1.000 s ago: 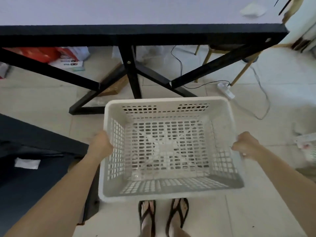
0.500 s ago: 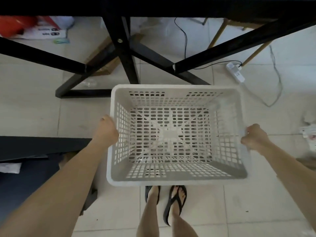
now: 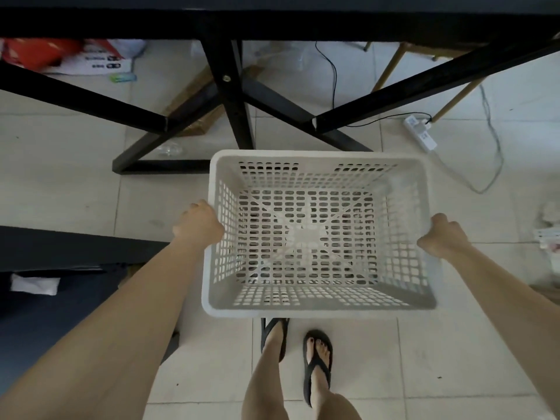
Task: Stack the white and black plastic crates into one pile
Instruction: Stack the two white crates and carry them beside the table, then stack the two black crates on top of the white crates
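The person holds the white crate up in the air over the tiled floor, just in front of the black table legs. The left hand curls round its left rim, and the right hand curls round its right rim. The person's feet in black flip-flops stand just below the crate.

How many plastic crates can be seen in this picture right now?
1. The white crate is mid-frame, below the black table; the left hand grips its left rim and the right hand its right rim. No black crate shows; others may lie outside the view.
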